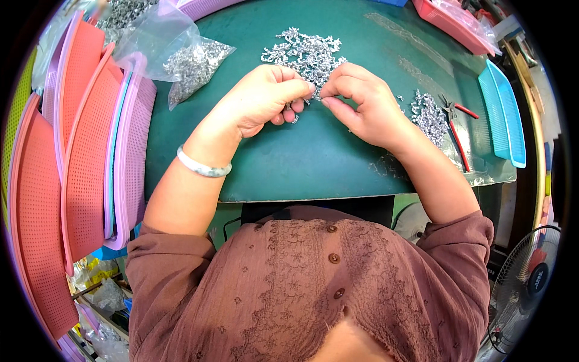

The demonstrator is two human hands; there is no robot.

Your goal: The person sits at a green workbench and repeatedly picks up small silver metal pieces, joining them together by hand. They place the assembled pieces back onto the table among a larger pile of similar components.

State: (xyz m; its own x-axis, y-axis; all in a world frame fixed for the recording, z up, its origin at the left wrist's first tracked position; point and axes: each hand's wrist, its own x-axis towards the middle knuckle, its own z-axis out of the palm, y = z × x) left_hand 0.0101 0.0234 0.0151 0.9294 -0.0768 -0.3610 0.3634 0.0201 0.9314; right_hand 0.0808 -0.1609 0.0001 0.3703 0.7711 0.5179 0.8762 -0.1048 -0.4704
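Observation:
My left hand, a pale bangle on its wrist, is closed with thumb and forefinger pressed together. A small silver metal part shows at its curled lower fingers. Close beside it, my right hand is closed in a pinch; what its fingertips hold is too small to make out. Just beyond both hands lies a loose pile of small silver metal parts, partly hidden by the fingers. A second, smaller pile of silver parts lies to the right of my right wrist.
Red-handled pliers lie open beside the right pile on the green table. A clear bag of metal parts rests at back left. Stacked plastic baskets crowd the left; a blue basket borders the right. A fan stands lower right.

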